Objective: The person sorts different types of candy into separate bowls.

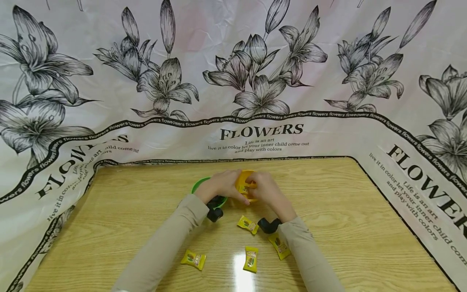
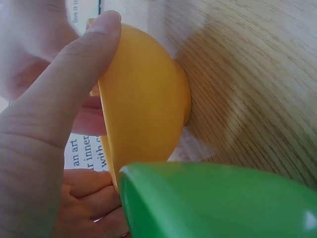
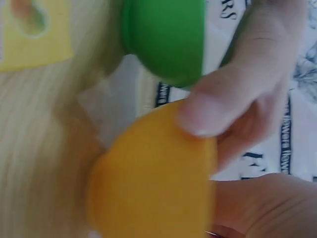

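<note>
Both hands meet at the middle of the wooden table [image 1: 328, 211] and hold a small yellow bowl [image 1: 246, 178] between them. My left hand [image 1: 222, 185] grips its left side, with the thumb [image 2: 69, 89] laid over the rim of the yellow bowl [image 2: 148, 99]. My right hand [image 1: 268, 190] pinches the other side, its thumb [image 3: 233, 89] pressing on the outside of the yellow bowl [image 3: 153, 183]. A yellow-wrapped candy [image 1: 243, 189] shows inside the bowl. A green bowl [image 1: 198, 185] stands just left of it, partly hidden by my left hand.
Several yellow-wrapped candies lie loose on the table near my forearms: one [image 1: 248, 224] between the wrists, one [image 1: 193, 259] at front left, one [image 1: 251, 258] at front centre, one [image 1: 279, 245] by the right sleeve. A flower-printed sheet [image 1: 233, 101] surrounds the table.
</note>
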